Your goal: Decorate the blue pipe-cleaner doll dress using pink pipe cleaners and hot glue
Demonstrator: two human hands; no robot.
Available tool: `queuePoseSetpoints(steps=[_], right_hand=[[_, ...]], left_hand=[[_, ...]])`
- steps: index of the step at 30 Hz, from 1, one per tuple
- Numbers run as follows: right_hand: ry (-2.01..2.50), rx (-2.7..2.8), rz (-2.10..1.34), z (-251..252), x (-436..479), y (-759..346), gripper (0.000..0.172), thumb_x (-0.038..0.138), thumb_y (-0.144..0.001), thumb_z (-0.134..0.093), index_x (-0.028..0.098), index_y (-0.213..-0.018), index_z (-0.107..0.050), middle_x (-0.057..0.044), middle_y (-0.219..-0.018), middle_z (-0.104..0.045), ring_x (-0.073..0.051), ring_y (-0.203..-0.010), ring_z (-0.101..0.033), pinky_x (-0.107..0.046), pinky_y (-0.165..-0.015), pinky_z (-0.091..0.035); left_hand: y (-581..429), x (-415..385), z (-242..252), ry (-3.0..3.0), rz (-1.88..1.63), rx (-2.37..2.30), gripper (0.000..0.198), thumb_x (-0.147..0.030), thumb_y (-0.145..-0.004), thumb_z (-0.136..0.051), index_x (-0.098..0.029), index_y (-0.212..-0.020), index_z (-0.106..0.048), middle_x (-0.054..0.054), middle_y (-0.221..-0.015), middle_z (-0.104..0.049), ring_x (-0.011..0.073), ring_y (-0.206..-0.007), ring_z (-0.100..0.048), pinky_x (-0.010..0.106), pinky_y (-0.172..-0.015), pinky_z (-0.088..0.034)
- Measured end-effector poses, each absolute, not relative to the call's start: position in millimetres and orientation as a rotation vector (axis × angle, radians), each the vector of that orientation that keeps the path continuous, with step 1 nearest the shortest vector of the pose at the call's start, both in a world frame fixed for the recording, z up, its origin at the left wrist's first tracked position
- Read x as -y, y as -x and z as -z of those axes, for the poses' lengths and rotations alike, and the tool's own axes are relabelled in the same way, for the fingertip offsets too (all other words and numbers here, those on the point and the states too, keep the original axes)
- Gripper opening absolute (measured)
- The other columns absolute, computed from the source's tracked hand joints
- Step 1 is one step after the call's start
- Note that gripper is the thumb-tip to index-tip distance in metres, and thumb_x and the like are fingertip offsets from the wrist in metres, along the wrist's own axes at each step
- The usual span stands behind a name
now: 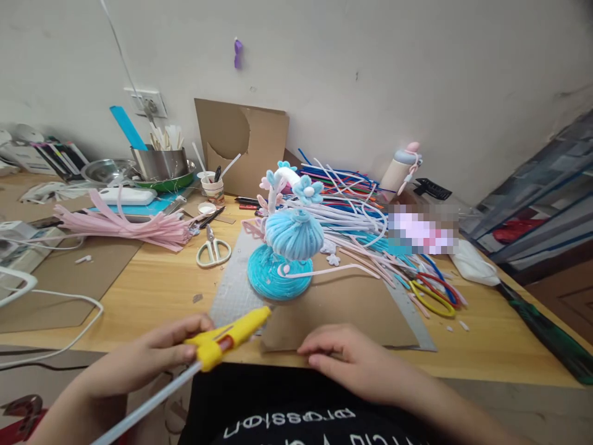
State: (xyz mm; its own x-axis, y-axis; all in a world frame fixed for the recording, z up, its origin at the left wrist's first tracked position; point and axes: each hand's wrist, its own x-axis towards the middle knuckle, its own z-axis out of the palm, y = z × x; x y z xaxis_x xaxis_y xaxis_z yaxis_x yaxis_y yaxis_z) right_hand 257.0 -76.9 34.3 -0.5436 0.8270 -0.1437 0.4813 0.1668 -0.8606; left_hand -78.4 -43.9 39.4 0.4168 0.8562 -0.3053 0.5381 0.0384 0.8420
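Observation:
My left hand is closed around a yellow hot glue gun, whose nozzle points up and to the right. A long whitish glue stick runs out of its back end. On the cardboard's near edge rests my right hand, fingers loosely bent and nothing visible in them. Beyond both hands stands a lamp-shaped craft of fuzzy pipe cleaners, with a round blue base, a light blue pleated shade and a white curved stem bearing blue flowers. One pale pink pipe cleaner lies across the base.
Brown cardboard lies on a grey cutting mat. White-handled scissors and a pink pipe-cleaner bundle are left. Yellow-handled scissors, many pipe cleaners and a bottle are right. A white cable loops at left.

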Motion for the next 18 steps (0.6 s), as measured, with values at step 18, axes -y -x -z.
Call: queuePoseSetpoints(steps=[18], right_hand=[[1.052,1.154,-1.539,0,90,-249,0.037,0.050,-0.078,-0.062,0.016,-0.094,-0.059,-0.006,-0.091,-0.066,-0.012,-0.070,-0.061,-0.024,-0.059,-0.045]], left_hand=[[-27,58,-38,-1.377,-0.471,-0.883,0.046,-0.062,-0.073,-0.057,-0.017,-0.081,-0.050,0.000,-0.071,-0.049,0.0102,-0.057,-0.040,0.025,-0.053,-0.032]])
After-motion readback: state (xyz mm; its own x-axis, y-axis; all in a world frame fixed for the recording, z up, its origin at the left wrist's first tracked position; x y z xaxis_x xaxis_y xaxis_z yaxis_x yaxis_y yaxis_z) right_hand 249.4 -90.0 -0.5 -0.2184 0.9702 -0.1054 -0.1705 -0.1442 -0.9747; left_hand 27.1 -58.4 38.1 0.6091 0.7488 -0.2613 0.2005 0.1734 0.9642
